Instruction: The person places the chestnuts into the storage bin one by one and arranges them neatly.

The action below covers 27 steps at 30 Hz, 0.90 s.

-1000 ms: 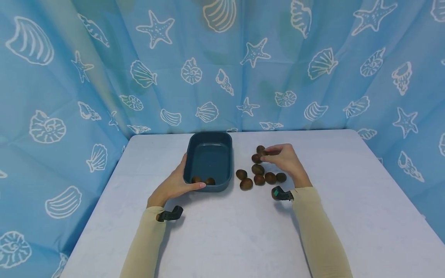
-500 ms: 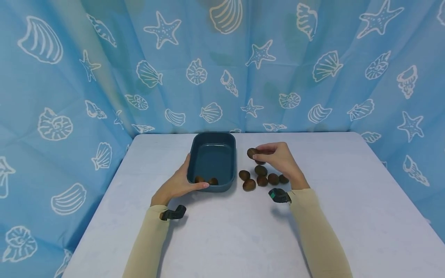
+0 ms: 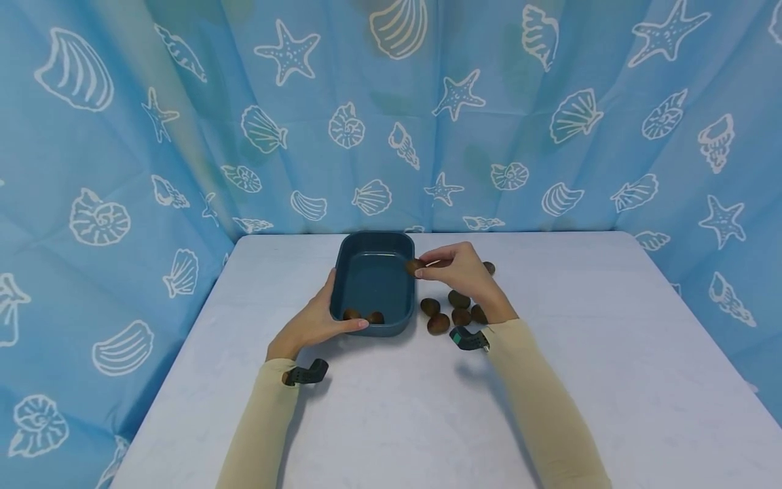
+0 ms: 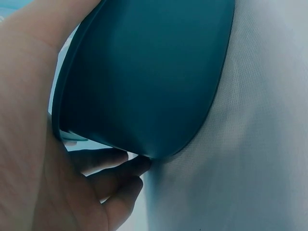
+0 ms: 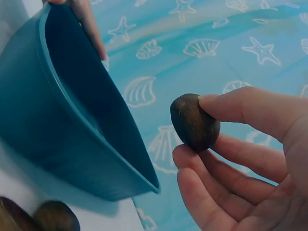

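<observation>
While a pale bench (image 3: 379,414) is spreading beneath both hands, a dark blue dish (image 3: 375,288) is standing against the left hand (image 3: 313,323), which is gripping its near-left corner, thumb along the near rim. Opposite, the right hand (image 3: 462,273) is pinching a brown nut (image 5: 194,120) between thumb and fingers, close by the right rim. Loose nuts (image 3: 438,324) are lying near the right hand, two inside nuts (image 3: 375,318) by the left thumb. Transferring seems to be the step; the next move is probably calling for clearing the rim, then releasing.
</observation>
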{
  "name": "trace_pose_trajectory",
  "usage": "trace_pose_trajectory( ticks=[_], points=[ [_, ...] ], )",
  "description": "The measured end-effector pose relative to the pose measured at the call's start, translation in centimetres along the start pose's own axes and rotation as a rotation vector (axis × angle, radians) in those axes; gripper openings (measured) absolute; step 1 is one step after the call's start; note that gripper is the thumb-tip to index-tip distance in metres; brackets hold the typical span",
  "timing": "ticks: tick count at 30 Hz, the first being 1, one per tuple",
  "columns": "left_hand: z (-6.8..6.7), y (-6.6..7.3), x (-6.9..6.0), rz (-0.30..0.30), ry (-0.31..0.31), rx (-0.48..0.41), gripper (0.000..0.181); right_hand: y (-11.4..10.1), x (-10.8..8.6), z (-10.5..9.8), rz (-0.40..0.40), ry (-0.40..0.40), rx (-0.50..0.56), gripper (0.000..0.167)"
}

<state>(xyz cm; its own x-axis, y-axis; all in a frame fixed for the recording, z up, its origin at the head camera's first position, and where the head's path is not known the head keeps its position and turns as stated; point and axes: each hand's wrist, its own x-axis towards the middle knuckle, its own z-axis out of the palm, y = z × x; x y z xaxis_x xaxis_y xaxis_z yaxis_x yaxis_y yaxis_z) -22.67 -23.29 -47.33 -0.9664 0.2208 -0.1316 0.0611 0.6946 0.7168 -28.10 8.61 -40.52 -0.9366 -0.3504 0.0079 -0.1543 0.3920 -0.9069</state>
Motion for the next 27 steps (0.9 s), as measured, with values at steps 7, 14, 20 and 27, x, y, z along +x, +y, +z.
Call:
trace_pose_trajectory(
  ticks=[7,14,20,27],
  points=[
    [0.0,0.1,0.1,0.014,0.005,-0.012,0.133,-0.6,1.0,1.9,-0.064,-0.034,-0.02,0.035],
    [0.1,0.1,0.1,0.018,0.015,-0.037,0.13,-0.9,2.0,3.7,-0.108,-0.077,-0.031,0.033],
    [0.0,0.0,0.1,0.031,0.015,-0.033,0.13,-0.9,2.9,5.0,-0.141,-0.121,-0.013,0.033],
    [0.1,-0.2,0.3,0.065,0.021,-0.032,0.13,-0.6,3.9,6.7,-0.159,-0.147,-0.015,0.03]
  ],
)
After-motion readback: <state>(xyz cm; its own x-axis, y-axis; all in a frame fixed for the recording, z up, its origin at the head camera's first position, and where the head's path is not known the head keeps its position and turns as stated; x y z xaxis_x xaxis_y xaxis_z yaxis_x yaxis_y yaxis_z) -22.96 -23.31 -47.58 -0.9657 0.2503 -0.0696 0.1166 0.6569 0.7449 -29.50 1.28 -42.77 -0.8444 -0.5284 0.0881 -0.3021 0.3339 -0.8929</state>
